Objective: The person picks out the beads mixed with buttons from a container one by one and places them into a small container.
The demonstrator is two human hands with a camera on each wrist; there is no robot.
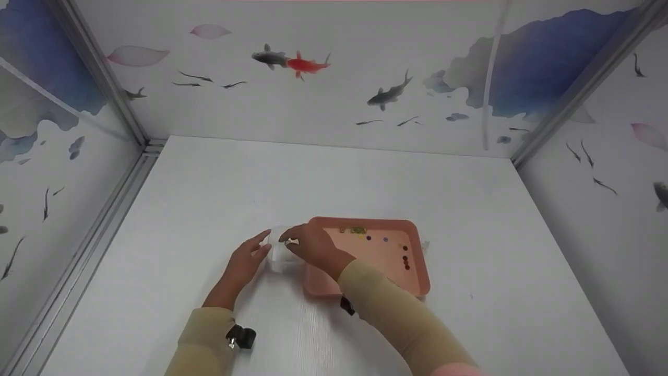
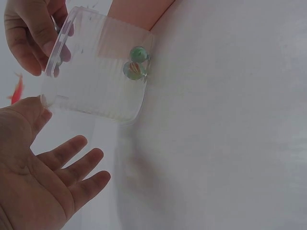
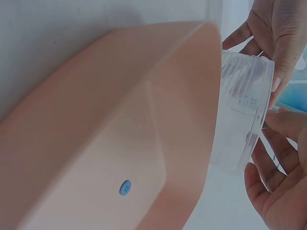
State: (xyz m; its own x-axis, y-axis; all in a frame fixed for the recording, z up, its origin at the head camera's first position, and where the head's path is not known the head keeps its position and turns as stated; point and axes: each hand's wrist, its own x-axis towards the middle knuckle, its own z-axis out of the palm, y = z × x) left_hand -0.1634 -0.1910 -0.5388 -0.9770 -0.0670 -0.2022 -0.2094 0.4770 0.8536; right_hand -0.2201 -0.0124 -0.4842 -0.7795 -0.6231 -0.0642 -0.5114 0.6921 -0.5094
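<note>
A clear plastic box (image 2: 91,72) stands against the left side of the orange tray (image 1: 365,261). Two green glass marbles (image 2: 135,70) lie at its bottom, one showing a reddish-brown swirl. My left hand (image 1: 244,265) is at the box's left edge, thumb and index near the rim, other fingers spread loosely apart. Over the box's open top, my right hand (image 1: 315,245) has thumb and fingertips brought together, pinching what looks like a small glass marble; the fingers mostly hide it.
In the tray lie a blue button (image 3: 125,188), several dark and coloured buttons and a greenish patterned piece (image 1: 358,230) by its far wall. A small clear scrap (image 1: 426,244) lies right of the tray. Printed panels enclose the white table (image 1: 235,177).
</note>
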